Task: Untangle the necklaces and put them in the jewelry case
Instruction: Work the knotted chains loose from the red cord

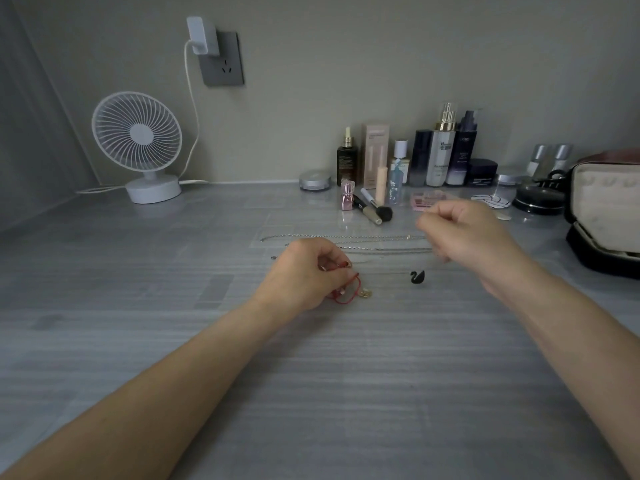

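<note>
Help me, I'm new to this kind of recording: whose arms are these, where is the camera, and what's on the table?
No machine: a person wears a camera on the head, looking down at their own hands. The left hand grips a red cord necklace on the grey table. The right hand is raised, fingers curled, perhaps pinching something fine; blur hides it. Silver chains and a black swan pendant lie near them. The jewelry case sits far right; a fan and cosmetics stand behind.

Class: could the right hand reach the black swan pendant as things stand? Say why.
Probably yes: the black swan pendant lies uncovered on the table close by the right hand, nothing between them; whether its curled fingers hold something is unclear.
</note>
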`<move>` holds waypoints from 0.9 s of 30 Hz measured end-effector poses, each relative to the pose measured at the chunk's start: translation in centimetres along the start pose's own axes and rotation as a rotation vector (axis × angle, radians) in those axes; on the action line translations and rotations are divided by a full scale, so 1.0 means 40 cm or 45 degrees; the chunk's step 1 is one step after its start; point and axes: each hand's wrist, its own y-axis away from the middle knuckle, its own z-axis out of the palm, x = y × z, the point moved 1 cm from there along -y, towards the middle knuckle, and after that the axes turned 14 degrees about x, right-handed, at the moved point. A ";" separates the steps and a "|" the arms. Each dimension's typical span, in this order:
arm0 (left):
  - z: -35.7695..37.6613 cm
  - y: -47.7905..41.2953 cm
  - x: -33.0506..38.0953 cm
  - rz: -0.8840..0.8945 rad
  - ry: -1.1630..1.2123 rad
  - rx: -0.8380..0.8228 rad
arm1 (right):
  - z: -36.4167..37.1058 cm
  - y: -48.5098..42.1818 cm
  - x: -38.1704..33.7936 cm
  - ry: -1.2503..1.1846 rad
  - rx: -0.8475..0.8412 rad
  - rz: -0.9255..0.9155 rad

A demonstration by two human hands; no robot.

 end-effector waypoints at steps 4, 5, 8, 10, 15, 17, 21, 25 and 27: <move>0.000 0.002 0.004 0.054 -0.007 0.037 | 0.022 0.001 0.034 0.534 -0.160 -0.071; 0.000 0.003 0.006 0.064 -0.006 0.047 | 0.025 0.005 0.039 0.638 -0.199 -0.086; 0.002 0.002 0.006 0.086 0.009 0.057 | 0.031 0.024 0.035 0.759 -0.280 -0.134; 0.004 0.002 0.006 0.095 0.014 0.053 | 0.038 0.031 0.028 0.617 -0.279 -0.223; 0.007 0.005 0.013 0.138 0.018 0.032 | 0.086 0.060 0.007 0.051 -0.579 -0.194; 0.005 0.006 0.013 0.161 -0.001 0.038 | 0.097 0.066 0.010 0.085 -0.547 -0.233; -0.002 0.004 0.014 0.173 -0.017 0.055 | 0.093 0.060 0.015 0.202 -0.407 -0.320; -0.001 0.005 0.018 0.144 -0.032 0.032 | 0.083 0.054 0.016 0.186 -0.358 -0.336; 0.001 0.010 0.024 0.118 -0.035 -0.027 | 0.078 0.053 0.014 0.078 -0.351 -0.268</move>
